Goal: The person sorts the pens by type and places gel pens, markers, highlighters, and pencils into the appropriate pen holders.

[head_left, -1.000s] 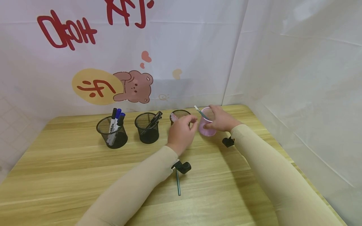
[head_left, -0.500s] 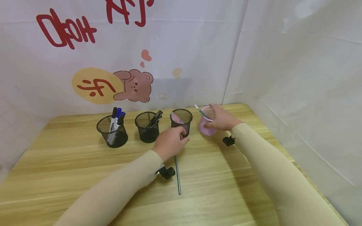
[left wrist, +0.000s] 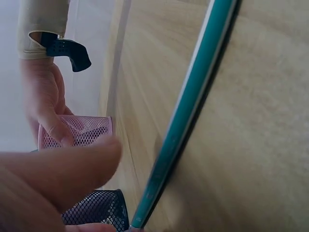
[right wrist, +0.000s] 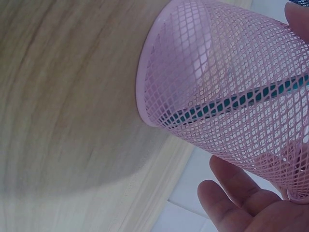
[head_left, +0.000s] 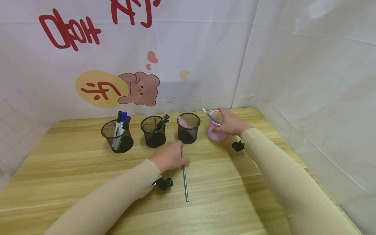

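A long teal pencil (head_left: 185, 182) lies on the wooden table. My left hand (head_left: 168, 156) is over its far end, with thumb and fingers spread apart around it. In the left wrist view the thumb stands away from the pencil (left wrist: 186, 106); a fingertip shows close to the pencil's end, and whether it touches cannot be told. At the back right, my right hand (head_left: 233, 123) grips the rim of an upright pink mesh pen holder (head_left: 213, 133). Another teal pencil with a white end (head_left: 209, 115) leans inside it, also visible through the mesh in the right wrist view.
Left of the pink holder stand three black mesh pen holders in a row: one with pink items (head_left: 188, 135), one with black pens (head_left: 154, 138), one with markers (head_left: 121, 143). A printed cloth wall (head_left: 199, 49) rises behind the table (head_left: 220, 202).
My left hand has drawn back from near the pink holder, moving left and toward me, down to the pencil on the table. The right hand has stayed on the pink holder.
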`<state>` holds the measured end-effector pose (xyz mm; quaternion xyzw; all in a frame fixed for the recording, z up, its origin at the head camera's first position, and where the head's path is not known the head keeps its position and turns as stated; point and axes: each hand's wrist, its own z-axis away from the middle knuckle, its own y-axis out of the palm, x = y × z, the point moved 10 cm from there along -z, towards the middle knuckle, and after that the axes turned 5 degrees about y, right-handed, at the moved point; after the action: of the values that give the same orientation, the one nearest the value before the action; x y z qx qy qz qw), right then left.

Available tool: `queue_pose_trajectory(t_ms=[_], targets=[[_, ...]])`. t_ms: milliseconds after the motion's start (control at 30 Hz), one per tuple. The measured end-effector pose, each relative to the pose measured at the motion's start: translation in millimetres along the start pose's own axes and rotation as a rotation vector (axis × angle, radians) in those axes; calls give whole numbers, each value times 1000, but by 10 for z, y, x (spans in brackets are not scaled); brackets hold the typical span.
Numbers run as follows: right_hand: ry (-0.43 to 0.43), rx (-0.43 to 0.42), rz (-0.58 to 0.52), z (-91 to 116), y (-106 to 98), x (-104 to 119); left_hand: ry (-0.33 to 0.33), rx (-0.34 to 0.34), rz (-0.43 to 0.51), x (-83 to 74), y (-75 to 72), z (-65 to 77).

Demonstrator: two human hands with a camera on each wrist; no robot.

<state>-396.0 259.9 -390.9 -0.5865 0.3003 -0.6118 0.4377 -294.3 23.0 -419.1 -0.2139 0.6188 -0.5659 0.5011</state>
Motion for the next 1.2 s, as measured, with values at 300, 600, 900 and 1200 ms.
queue_pose_trajectory(t_ms=[300, 600, 900, 1200], targets=[[4, 12, -3, 29, -1, 12, 35, 93, 83, 70, 152, -25], [2, 8, -6, 33, -6, 19, 36, 113, 132, 100, 186, -50], [8, 11, -4, 26, -3, 16, 33, 110, 104, 88, 216, -54], [7, 1, -26, 18, -2, -6, 31, 118, 96, 94, 235, -59]])
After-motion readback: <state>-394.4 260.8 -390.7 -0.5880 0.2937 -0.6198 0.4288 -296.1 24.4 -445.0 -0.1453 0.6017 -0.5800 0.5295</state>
